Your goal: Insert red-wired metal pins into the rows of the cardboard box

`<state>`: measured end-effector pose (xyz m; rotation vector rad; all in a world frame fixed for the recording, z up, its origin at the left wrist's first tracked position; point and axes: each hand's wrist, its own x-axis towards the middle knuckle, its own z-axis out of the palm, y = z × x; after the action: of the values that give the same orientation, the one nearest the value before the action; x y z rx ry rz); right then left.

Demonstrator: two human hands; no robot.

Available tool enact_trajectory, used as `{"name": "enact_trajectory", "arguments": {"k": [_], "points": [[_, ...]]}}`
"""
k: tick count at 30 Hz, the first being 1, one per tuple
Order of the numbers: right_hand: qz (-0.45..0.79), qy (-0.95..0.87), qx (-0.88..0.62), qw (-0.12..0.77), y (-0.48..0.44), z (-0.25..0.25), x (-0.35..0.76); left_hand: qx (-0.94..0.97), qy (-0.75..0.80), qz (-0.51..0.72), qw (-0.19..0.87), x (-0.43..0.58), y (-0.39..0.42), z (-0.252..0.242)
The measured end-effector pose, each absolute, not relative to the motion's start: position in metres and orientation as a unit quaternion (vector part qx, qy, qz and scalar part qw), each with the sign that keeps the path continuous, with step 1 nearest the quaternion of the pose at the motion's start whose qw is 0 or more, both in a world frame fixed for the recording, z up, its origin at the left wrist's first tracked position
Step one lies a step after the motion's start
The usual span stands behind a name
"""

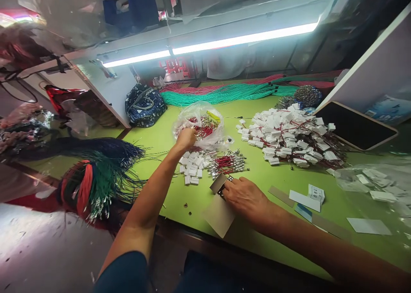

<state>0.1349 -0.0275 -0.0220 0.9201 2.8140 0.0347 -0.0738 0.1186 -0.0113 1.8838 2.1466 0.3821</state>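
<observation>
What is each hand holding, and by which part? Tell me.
The left hand grips the clear bag at its near edge; the right hand holds the tan card at its upper end.

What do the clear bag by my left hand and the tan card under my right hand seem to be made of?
The clear bag looks like thin plastic film: glossy, crinkled, see-through, with wires showing inside. The tan card looks like cardboard or stiff kraft paper, matte with no shine; the view can't settle which.

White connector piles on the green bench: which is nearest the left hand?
The small pile just below the left hand, unlike the big heap further right.
</observation>
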Motion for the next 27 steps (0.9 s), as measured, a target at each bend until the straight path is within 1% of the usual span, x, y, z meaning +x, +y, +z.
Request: {"name": "enact_trajectory", "arguments": {"k": [2,5,7,9,12,14,16,18,21,24,27], "points": [[0.018,0.944,0.318,0.085,-0.029,-0.023,0.133,0.642,0.747,0.138,0.104,-0.075,0.116,-0.008],[0.022,0.94,0.331,0.077,-0.03,-0.024,0.133,0.637,0.754,0.147,0.06,-0.085,0.109,0.01],[0.019,0.938,0.337,0.076,-0.03,-0.022,0.134,0.635,0.751,0.177,0.05,-0.095,0.104,0.024],[0.019,0.939,0.336,0.068,-0.029,-0.017,0.136,0.61,0.729,0.286,0.122,-0.102,0.097,0.033],[0.01,0.942,0.331,0.048,-0.026,-0.007,0.141,0.53,0.653,0.452,0.299,-0.099,0.081,0.035],[-0.019,0.939,0.34,0.046,-0.023,0.001,0.145,0.454,0.586,0.519,0.425,-0.088,0.066,0.029],[-0.062,0.935,0.347,0.039,-0.019,0.007,0.15,0.331,0.484,0.581,0.565,-0.07,0.049,0.021],[-0.107,0.935,0.337,0.0,-0.015,0.011,0.154,0.256,0.408,0.594,0.645,-0.051,0.032,0.012],[-0.175,0.928,0.307,-0.115,-0.008,0.011,0.159,0.192,0.342,0.596,0.701,-0.026,0.01,0.001],[-0.226,0.9,0.295,-0.227,-0.001,0.007,0.161,0.15,0.332,0.593,0.718,-0.011,-0.002,-0.005],[-0.272,0.864,0.291,-0.307,0.006,0.001,0.162,0.149,0.331,0.591,0.72,-0.005,-0.008,-0.008]]}}
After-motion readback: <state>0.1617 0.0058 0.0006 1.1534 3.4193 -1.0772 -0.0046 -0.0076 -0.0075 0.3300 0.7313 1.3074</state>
